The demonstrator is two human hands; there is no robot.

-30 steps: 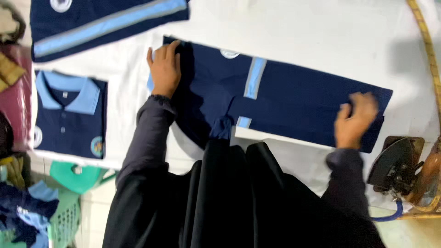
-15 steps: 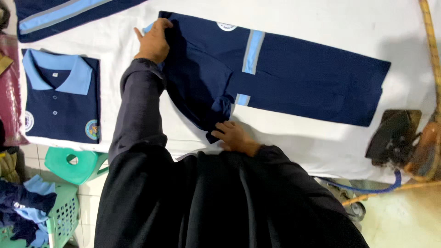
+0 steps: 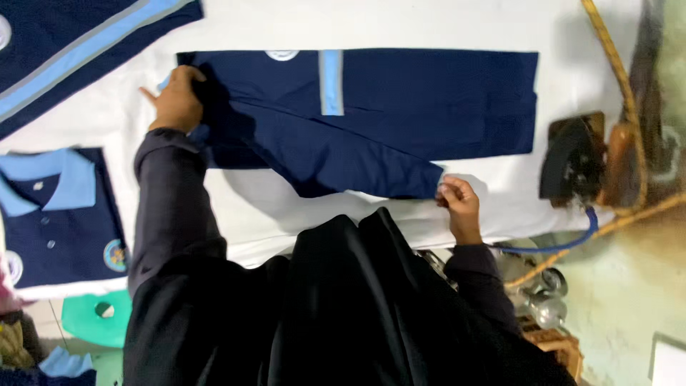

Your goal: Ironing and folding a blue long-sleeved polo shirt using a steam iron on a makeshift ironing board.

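Fingers of right hand (image 3: pixel 457 200) pinch soft navy shirt (image 3: pixel 400 107) sleeve cuff.
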